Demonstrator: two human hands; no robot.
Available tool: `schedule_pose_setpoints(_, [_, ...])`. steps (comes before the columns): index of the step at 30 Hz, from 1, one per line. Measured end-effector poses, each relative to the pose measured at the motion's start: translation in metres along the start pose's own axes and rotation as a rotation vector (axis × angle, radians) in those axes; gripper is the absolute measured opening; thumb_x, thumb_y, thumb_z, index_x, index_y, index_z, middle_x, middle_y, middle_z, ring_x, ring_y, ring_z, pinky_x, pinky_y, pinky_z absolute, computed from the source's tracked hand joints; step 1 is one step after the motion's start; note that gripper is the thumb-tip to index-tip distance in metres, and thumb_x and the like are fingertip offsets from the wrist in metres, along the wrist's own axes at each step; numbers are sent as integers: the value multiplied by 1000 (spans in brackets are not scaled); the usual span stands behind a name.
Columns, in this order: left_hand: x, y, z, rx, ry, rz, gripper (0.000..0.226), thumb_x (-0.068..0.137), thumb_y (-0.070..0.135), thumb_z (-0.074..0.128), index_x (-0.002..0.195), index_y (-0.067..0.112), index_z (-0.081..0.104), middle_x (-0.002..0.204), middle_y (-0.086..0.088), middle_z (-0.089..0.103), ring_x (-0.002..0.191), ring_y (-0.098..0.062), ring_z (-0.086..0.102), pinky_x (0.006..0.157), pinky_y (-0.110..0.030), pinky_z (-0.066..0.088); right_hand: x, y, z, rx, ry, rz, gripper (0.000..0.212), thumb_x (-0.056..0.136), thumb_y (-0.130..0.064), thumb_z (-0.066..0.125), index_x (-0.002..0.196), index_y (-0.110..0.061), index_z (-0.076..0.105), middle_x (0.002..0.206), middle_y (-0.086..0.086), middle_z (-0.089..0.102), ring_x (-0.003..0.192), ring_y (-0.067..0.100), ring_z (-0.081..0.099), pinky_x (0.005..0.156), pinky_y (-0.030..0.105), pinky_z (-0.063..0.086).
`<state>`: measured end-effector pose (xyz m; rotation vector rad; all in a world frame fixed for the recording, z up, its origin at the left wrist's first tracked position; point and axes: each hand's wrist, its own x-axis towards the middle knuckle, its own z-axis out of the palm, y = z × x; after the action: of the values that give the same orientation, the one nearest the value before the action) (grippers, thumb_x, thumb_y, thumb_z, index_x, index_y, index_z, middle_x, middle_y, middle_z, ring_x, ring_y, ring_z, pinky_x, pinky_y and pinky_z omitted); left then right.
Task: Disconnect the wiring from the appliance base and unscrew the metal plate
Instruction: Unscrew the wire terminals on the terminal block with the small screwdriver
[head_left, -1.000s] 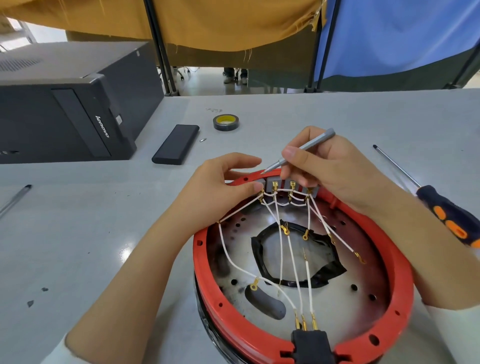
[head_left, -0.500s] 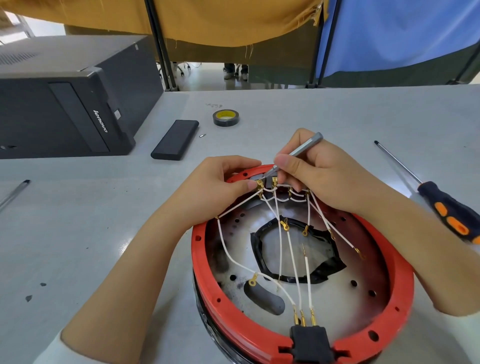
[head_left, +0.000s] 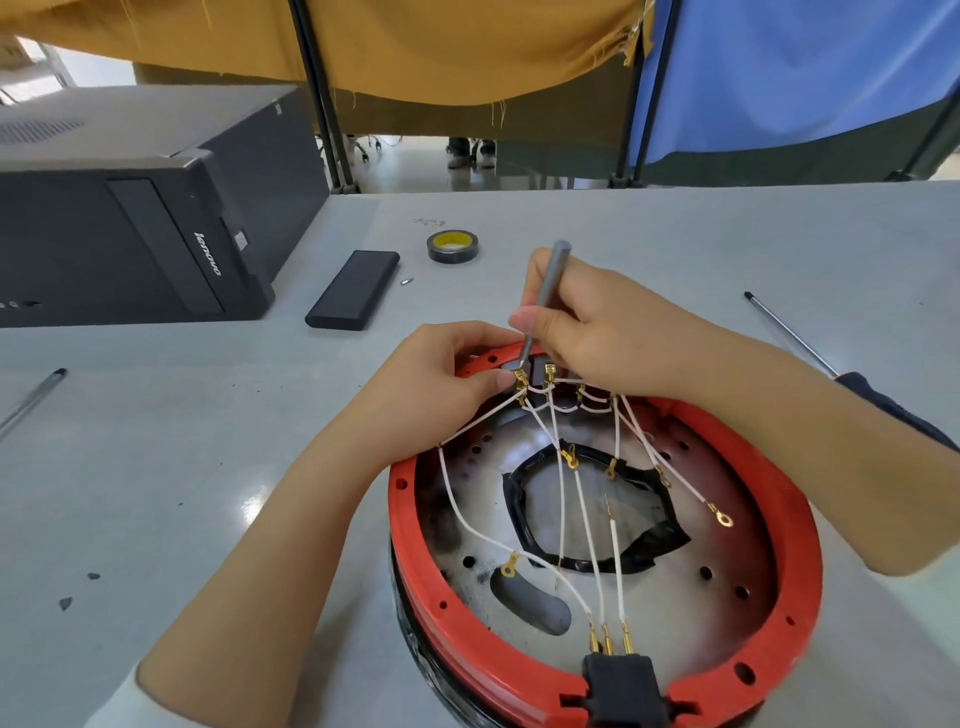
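Your right hand (head_left: 597, 332) pinches a thin grey screwdriver (head_left: 545, 296), nearly upright, tip down at the gold terminal (head_left: 521, 378) on the far rim of the appliance base (head_left: 769, 623). Your left hand (head_left: 441, 379) pinches that same terminal with thumb and fingertips curled on it. Base sits on the table (head_left: 208, 467) right in front of you, red ring up, metal plate (head_left: 675, 582) inside. White wires (head_left: 566, 519) fan across the plate to a black plug (head_left: 621, 686) at the near rim, partly covering plate holes. Your right forearm crosses over an orange-handled screwdriver (head_left: 789, 338) on the right. Beyond the base: tape roll (head_left: 452, 246), black slab (head_left: 353, 296), loose screw (head_left: 407, 281), Lenovo PC case (head_left: 130, 218). Pen (head_left: 31, 400) far left.
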<state>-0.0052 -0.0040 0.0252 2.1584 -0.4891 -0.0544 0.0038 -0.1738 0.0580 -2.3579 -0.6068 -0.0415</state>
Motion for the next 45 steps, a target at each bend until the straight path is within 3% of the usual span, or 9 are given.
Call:
schedule_pose_setpoints(4, [0,-2,1,-22,-16,-11,26,88,14,62,104,35,65,98,15,70,92,-3,64,86,-17,47,8,3,8,60,13,4,20,99,-27,44,80,-27,39,67,-6,48,61,5,46,62,25,38])
schedule_pose_setpoints(8, [0,-2,0,-36,-16,-14,26,88,15,62,106,35,65,96,17,70,86,3,63,76,-5,44,5,9,10,174,39,7,18,100,-25,42,82,-26,40,65,-7,46,52,-1,45,61,24,37])
schedule_pose_setpoints(12, [1,-3,-1,-47,-23,-26,25,88,15,63,104,35,64,94,20,69,83,8,62,76,-3,43,1,11,3,267,66,-40,17,100,-29,42,83,-27,43,58,-8,55,47,0,49,52,16,40])
schedule_pose_setpoints(18, [1,-3,-1,-31,-26,-55,32,89,18,63,120,26,63,106,14,68,96,2,61,90,-16,44,-11,23,15,329,134,-64,17,100,-23,43,83,-21,44,60,-5,58,48,3,47,53,17,38])
schedule_pose_setpoints(25, [2,-3,-1,-6,-25,-59,32,90,20,62,120,28,62,107,15,67,95,5,60,83,-7,42,-11,25,16,226,151,-70,17,99,-27,43,83,-27,45,61,-8,57,52,2,50,56,15,38])
schedule_pose_setpoints(31, [1,-3,-1,12,-15,-47,32,89,20,62,120,28,62,107,16,67,96,4,60,83,-6,42,-13,21,17,185,137,-81,17,99,-27,43,83,-30,43,64,-6,55,55,4,51,60,24,44])
schedule_pose_setpoints(33, [2,-3,-1,12,-16,-50,31,89,20,62,119,28,63,106,16,67,94,5,60,82,-5,42,-11,19,17,192,127,-67,18,99,-25,43,82,-30,42,63,-7,53,53,3,49,59,21,43])
schedule_pose_setpoints(39, [1,-2,-1,10,-21,-57,32,90,19,61,121,27,62,108,14,67,96,2,61,87,-13,44,5,16,13,204,117,56,20,100,-27,43,80,-24,41,61,-3,50,43,-3,44,46,9,36])
schedule_pose_setpoints(45, [1,-2,-1,21,-25,-56,32,90,20,61,121,27,62,110,14,66,98,1,60,91,-18,44,-5,21,18,227,168,-22,18,100,-27,42,82,-26,43,61,-8,51,50,-1,47,53,12,38])
